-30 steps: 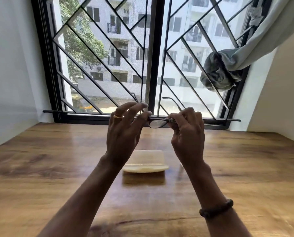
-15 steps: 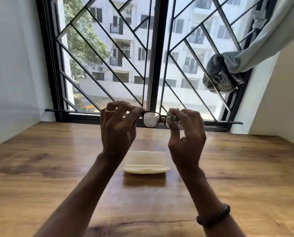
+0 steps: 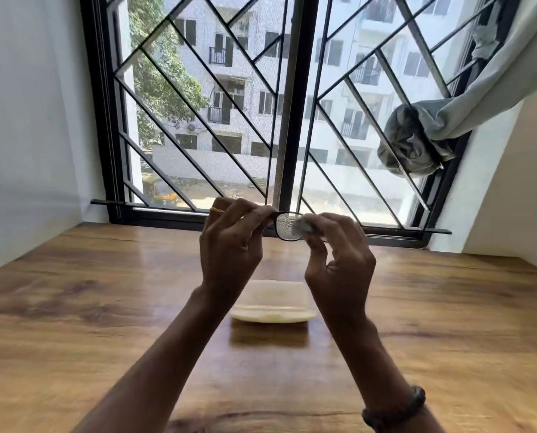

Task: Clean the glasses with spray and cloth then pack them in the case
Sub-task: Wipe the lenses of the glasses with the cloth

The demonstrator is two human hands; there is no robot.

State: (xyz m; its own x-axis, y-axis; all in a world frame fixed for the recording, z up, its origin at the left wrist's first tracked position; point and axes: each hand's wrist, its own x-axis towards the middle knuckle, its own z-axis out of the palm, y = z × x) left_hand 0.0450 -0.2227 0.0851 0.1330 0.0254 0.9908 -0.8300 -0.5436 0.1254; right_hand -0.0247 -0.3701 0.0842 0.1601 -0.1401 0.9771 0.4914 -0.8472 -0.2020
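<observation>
Dark-framed glasses (image 3: 287, 227) are held up in front of the window, one lens speckled with droplets. My left hand (image 3: 231, 248) pinches the left side of the frame. My right hand (image 3: 339, 260) presses a small pale cloth (image 3: 304, 225) against the right side of the glasses, and its fingers hide the other lens. A cream-coloured glasses case (image 3: 273, 303) lies open on the wooden table (image 3: 104, 323) below and between my wrists. No spray bottle is in view.
A barred window (image 3: 292, 120) with a black frame fills the far side of the table. A knotted grey curtain (image 3: 417, 145) hangs at the upper right. White walls close in on both sides.
The glasses turned from edge-on to facing me, showing the wet lens. My right hand brought the cloth onto the right lens. Both hands stayed at about the same height.
</observation>
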